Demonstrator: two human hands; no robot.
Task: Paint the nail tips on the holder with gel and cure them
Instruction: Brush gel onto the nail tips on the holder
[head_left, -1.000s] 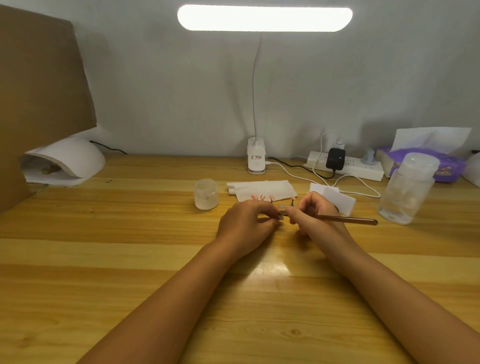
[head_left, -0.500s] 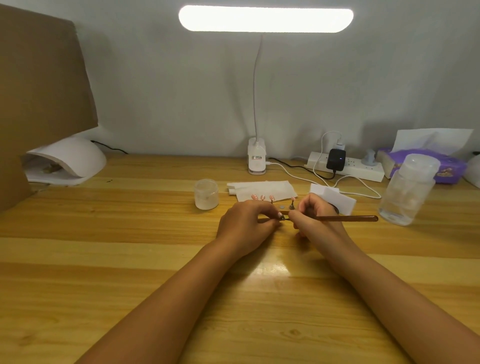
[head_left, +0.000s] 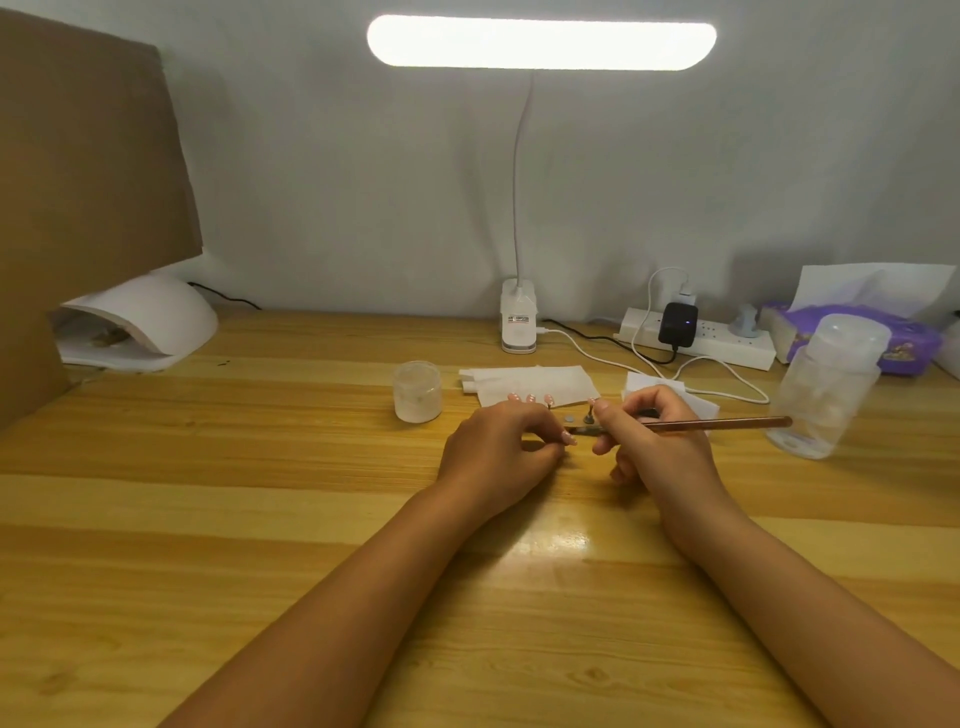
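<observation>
Nail tips (head_left: 531, 399), pink, are standing in a row on small holder stands (head_left: 588, 415) just beyond the two hands, near the middle of the wooden table (head_left: 208, 519). I am watching the left hand (head_left: 498, 447) curling its fingers and pinching what looks like one nail tip (head_left: 569, 438) taken off the row, though it is too small to be sure. The right hand (head_left: 649, 439) is gripping a gel brush (head_left: 717, 425), bristles pointing left at that tip. Compared with a second ago, the brush is lying flatter, its handle end is reaching further right towards the clear bottle (head_left: 826, 384), and the hands are sitting slightly apart. I judge painting is under way, with curing in the white nail lamp (head_left: 140, 322), far left, not yet begun.
</observation>
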